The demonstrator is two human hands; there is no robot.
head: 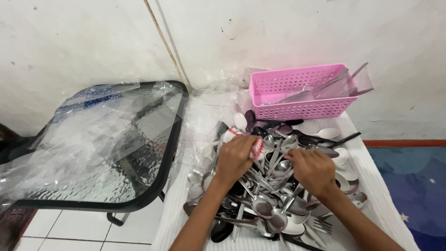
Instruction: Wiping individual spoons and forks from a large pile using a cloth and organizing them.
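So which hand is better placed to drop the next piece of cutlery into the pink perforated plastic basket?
Probably the right hand: it rests on the pile of metal and white plastic spoons, on the side nearer the pink perforated plastic basket. The left hand grips a red-and-white cloth, farther away.

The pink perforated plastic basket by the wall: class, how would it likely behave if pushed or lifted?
The pink perforated plastic basket probably feels light, since its walls are thin latticework. It likely slides easily on the white cloth. The long metal utensils sticking over its right rim may rattle or tip it that way.
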